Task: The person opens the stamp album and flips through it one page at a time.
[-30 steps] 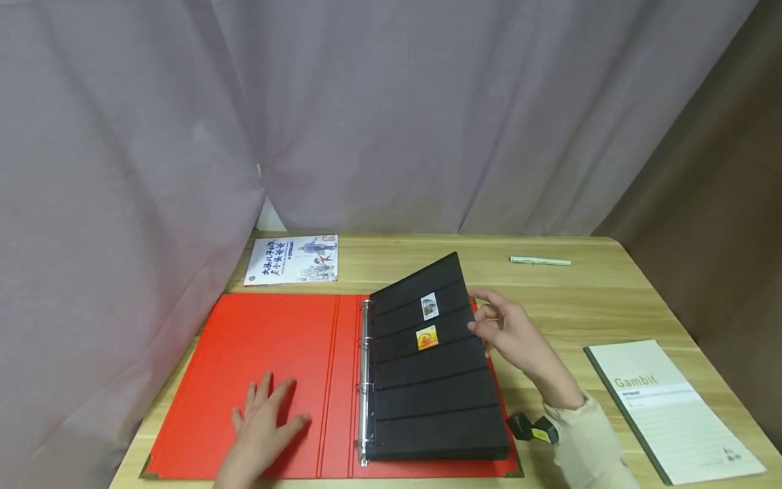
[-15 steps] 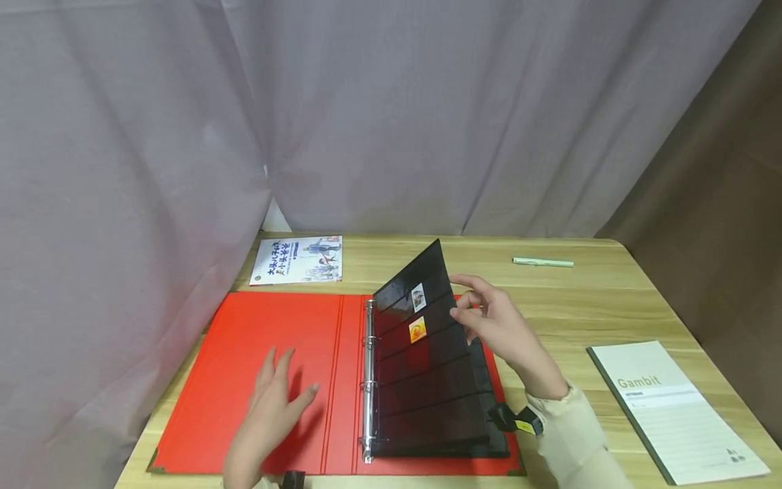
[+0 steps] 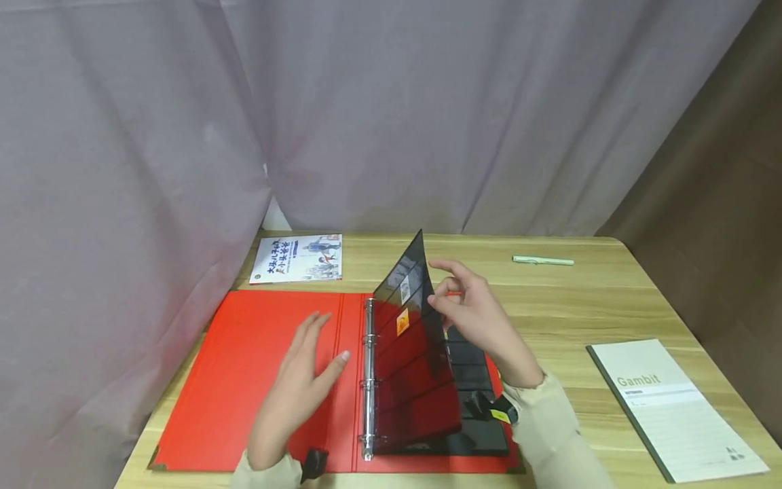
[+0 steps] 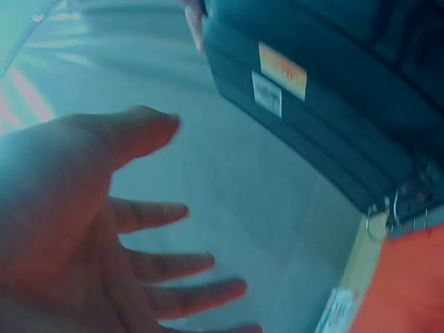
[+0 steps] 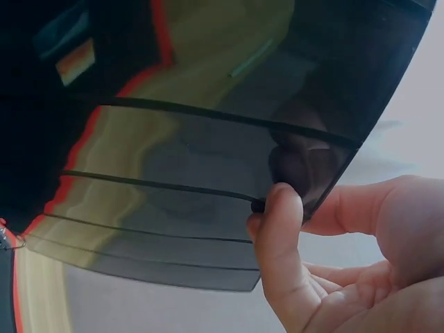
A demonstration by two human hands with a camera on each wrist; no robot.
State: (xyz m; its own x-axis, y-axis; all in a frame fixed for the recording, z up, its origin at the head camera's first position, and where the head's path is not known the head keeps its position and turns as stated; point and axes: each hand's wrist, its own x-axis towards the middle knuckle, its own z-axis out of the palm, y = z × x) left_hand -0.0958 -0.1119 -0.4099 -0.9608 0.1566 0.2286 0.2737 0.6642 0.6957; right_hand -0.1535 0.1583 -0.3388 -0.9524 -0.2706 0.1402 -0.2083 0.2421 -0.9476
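With the right hand point(image 3: 473, 316) pinching the outer edge of the dark page point(image 3: 415, 367) stood nearly upright on the red binder's point(image 3: 244, 380) rings point(image 3: 368, 380), and the left hand point(image 3: 299, 390) flat and open on the cover, a hard tug could tear the holes.

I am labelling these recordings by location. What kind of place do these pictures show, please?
Probably a desk at home or in a small study corner, though I cannot be sure. A wooden table stands against a grey curtain; on it lie a red ring binder, a notebook and a pen.
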